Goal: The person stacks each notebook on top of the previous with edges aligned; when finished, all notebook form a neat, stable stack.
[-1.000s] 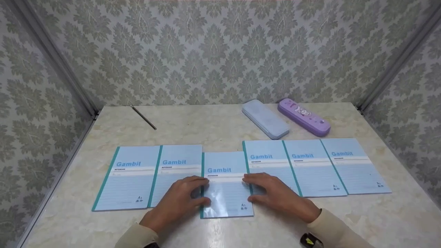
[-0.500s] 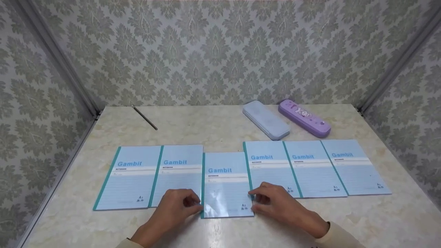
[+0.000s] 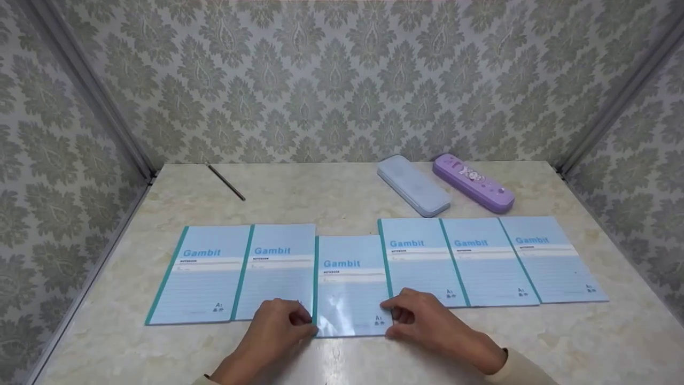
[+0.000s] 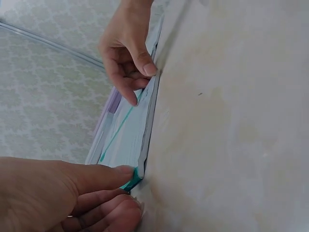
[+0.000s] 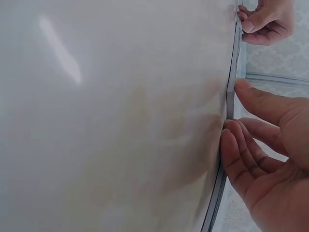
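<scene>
Ctr notebook (image 3: 350, 299) flat on table (image 3: 101, 347), set nearer us than side notebooks (image 3: 422, 267). L hand (image 3: 275, 326) — thumb + fingers pinching near L corner; R hand (image 3: 430, 326) same at near R corner. Step in hand, we judge: adjusting posn. by both corners. Next move prob. calls for equal force L/R, w/o skew. Beyond — blue case (image 3: 414, 186), purple case (image 3: 473, 183).
</scene>
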Available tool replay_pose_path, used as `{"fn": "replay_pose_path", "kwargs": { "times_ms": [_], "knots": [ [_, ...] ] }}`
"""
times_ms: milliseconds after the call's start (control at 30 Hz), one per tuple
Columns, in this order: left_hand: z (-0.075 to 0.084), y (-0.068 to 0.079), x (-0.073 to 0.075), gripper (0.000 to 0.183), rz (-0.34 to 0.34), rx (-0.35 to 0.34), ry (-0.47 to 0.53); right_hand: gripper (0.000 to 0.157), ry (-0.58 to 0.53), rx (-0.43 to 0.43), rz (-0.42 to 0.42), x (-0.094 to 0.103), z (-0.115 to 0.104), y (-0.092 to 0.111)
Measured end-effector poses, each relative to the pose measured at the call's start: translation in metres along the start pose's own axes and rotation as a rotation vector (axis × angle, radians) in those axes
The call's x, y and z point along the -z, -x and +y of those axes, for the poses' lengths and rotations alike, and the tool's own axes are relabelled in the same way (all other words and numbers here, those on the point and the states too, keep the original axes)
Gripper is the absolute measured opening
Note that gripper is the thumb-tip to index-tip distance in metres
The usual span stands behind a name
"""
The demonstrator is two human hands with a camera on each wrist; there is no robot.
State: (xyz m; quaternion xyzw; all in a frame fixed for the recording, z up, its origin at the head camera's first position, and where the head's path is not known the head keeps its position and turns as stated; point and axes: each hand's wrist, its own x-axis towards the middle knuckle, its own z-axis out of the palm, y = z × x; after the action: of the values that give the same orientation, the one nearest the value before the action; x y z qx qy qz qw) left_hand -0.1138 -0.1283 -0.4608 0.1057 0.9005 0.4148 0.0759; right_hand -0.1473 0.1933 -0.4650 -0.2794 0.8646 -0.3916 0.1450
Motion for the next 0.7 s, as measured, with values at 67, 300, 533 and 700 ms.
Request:
{"fn": "replay_pose_path", "kwargs": {
  "times_ms": [67, 300, 533, 700],
  "knots": [
    [0.0011, -0.0004, 0.0002, 0.008, -0.010, 0.055, 0.040, 0.049, -0.008, -0.011, -0.007, 0.0002, -0.0004, 0.0000],
    [0.0027, -0.0007, -0.0004, 0.011, -0.034, 0.183, 0.180, 0.052, -0.007, -0.032, -0.010, 0.0001, 0.0000, -0.0006],
    [0.0042, -0.0002, 0.0029, 0.017, -0.052, 0.268, 0.280, 0.052, -0.016, -0.049, -0.019, 0.0010, 0.0013, -0.0020],
    [0.0025, 0.0018, 0.0038, 0.020, -0.068, 0.307, 0.534, 0.050, -0.025, -0.035, -0.009, 0.0006, 0.0017, -0.0008]
  ]
}}
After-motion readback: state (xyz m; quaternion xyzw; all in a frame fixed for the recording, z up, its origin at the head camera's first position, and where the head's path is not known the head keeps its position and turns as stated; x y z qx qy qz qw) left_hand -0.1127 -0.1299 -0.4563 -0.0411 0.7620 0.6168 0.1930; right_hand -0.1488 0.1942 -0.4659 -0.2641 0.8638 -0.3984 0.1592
